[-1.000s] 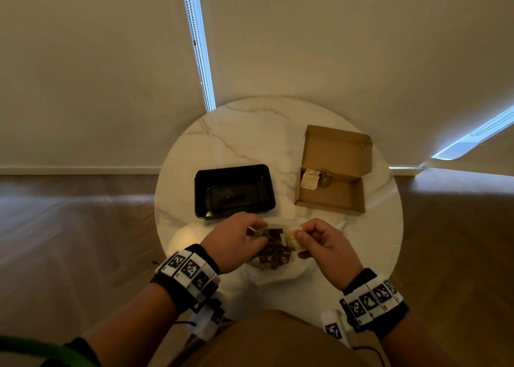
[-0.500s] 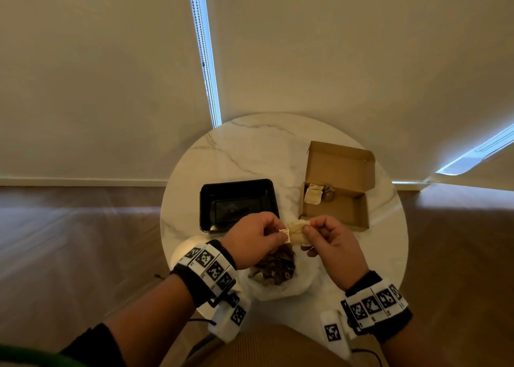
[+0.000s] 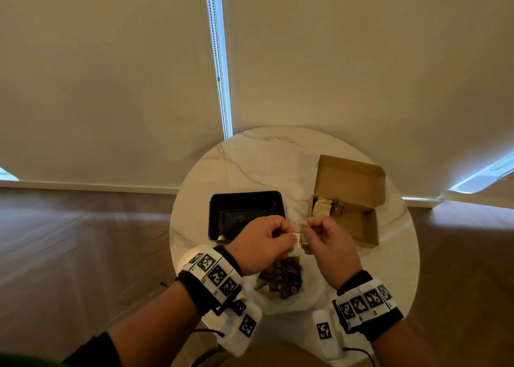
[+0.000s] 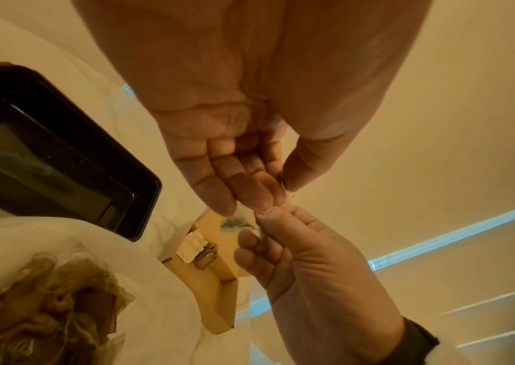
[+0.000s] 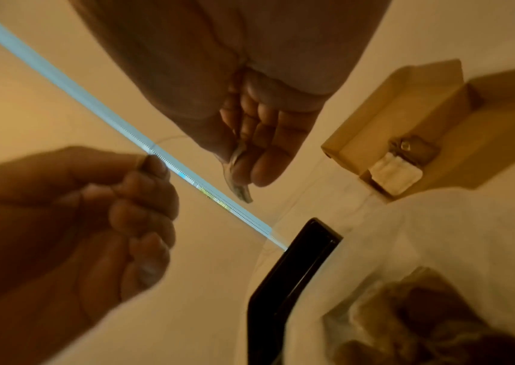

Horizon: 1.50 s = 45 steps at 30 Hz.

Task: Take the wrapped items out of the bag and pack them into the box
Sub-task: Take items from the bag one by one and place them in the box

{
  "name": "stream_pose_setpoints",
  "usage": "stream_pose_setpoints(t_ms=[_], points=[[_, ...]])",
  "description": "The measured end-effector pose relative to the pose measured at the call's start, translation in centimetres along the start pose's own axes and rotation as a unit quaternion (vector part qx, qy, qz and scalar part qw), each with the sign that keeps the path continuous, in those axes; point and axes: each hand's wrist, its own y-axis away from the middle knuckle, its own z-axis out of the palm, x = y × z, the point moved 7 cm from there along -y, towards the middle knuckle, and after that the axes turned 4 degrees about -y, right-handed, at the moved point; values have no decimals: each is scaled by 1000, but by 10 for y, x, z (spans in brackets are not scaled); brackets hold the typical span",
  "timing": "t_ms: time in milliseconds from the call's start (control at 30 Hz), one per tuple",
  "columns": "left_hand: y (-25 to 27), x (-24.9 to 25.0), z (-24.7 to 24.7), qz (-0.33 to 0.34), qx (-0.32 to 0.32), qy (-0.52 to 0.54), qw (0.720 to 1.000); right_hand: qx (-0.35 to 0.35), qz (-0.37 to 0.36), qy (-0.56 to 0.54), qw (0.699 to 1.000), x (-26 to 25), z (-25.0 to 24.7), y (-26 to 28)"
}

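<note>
Round white marble-look table (image 3: 250, 160) sits low and center in the head view, grey veins running across it. A glossy black plastic tray (image 3: 246, 216) sits on it, left of center. Behind are cream roller blinds (image 3: 111, 74) with a bead chain (image 3: 219, 60) hanging in the bright gap. Brown wood floor (image 3: 69, 241) fills the lower left.
</note>
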Motion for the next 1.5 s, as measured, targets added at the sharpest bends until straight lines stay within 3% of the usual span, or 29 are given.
stream_pose_setpoints(t_ms=[133,333,467,600,733,933,1100,1300,1500], points=[[7,-8,-4,-31,2,25,999,-5,45,-83,996,-2,1,-5],[23,4,-16,3,6,-29,1000,-18,53,-59,997,-2,2,-8],[33,18,-20,57,27,-134,989,-88,1,39,995,-8,15,-4],[36,25,-24,109,36,-204,972,-168,-80,136,973,-21,36,8],[33,8,-23,66,7,-212,975,-213,-116,152,958,-26,47,15],[33,-11,-22,-3,49,-189,981,-191,-55,62,978,-22,43,17],[32,-11,-26,-12,104,-134,985,-157,14,-29,987,-21,31,16],[25,-12,-20,-24,109,-77,991,-184,23,10,983,-15,26,22],[19,2,-22,14,101,-153,983,-193,-37,147,969,-13,23,28]])
